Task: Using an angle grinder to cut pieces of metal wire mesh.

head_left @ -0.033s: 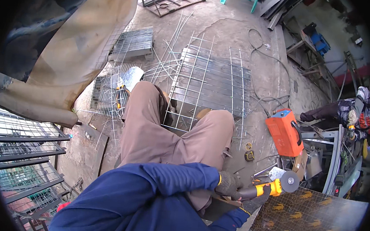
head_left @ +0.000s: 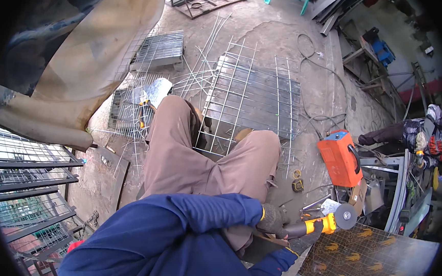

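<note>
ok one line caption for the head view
Seated person's gloved left hand and right hand grip an angle grinder beside wire mesh.

At lower right, both hands wear dark, rough cloth gloves around an angle grinder (head_left: pixel 322 224) of yellow plastic with a dull metal disc. Bare metal wire grid (head_left: pixel 254 99) lies on rough concrete floor (head_left: pixel 284 35); an orange plastic-cased welder (head_left: pixel 338 157) looks smooth.

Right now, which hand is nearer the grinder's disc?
The right hand. It grips the angle grinder close behind the disc; the left hand, crossed over, holds the rear of the handle, farther back.
</note>
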Motion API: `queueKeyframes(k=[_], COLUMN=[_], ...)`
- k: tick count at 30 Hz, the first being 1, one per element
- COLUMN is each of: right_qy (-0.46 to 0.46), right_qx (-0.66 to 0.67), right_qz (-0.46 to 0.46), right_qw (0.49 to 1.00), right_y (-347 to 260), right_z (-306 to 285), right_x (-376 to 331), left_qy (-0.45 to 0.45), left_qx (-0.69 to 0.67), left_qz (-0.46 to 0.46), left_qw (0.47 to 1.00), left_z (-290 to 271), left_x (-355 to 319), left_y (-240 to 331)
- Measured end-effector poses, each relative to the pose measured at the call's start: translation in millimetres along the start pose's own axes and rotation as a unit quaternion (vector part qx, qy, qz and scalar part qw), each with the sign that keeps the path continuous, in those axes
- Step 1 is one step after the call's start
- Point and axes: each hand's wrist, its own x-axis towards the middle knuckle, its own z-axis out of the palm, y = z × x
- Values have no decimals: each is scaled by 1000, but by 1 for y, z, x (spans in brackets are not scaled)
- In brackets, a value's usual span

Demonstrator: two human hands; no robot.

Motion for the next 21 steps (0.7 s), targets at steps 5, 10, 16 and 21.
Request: queueKeyframes(k=[5,10,16,21], right_qy=[25,66,6,57], right_qx=[54,8,120,97], right_qz=[-38,-53,69,73], right_qw=[998,996,990,991], right_y=[-10,-17,-29,-12], right_z=[20,53,43,42], right_x=[-10,-37,-39,-37], left_qy=[-5,6,272,512], left_qx=[11,21,-155,-286], left_qz=[9,-14,137,8], left_qw=[1000,1000,940,810], left_z=[4,-2,-77,-177], left_x=[2,-17,-100,-137], left_y=[-6,-3,22,-49])
